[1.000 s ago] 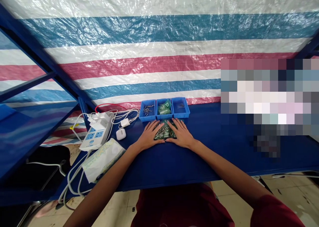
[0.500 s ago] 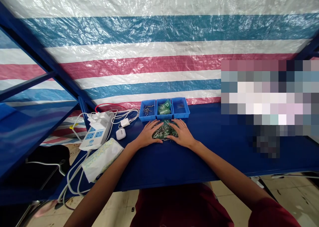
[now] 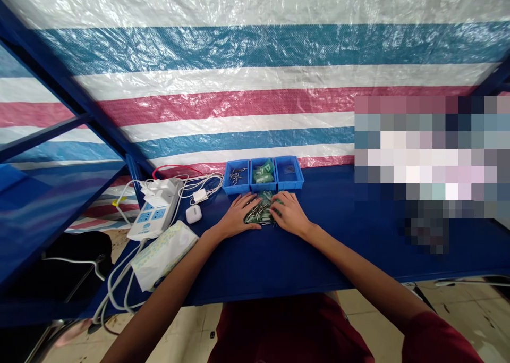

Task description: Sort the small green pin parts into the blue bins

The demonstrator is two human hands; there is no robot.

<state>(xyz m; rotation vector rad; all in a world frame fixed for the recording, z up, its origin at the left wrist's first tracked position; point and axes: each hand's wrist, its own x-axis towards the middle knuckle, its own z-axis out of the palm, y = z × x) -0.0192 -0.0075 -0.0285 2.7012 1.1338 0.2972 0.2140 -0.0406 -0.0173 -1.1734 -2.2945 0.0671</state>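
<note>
A pile of metal screws mixed with green plastic packets (image 3: 262, 210) lies on the blue table between my two hands. My left hand (image 3: 236, 218) rests at the pile's left side, fingers and thumb spread apart around its edge, gripping nothing. At the right side, my right hand (image 3: 292, 214) has its fingers curled inward against the pile; whatever is at its fingertips is hidden. Just behind the pile stand three joined blue bins: the left bin (image 3: 226, 185) holds loose screws, the middle bin (image 3: 263, 187) holds green-and-clear packets, and the right bin (image 3: 290, 184) has a few small dark pieces in it.
On the left are a white power strip (image 3: 148, 222) with plugs and cables, a white earbud case (image 3: 193, 214), a charger (image 3: 200, 195) and a tissue pack (image 3: 163, 256). A striped tarp (image 3: 247, 108) hangs behind the blue table (image 3: 350, 235). Blurred blocks cover the right.
My right hand's fingers have curled inward at the right side of the pile, where they were spread before. My left hand has stayed nearly still.
</note>
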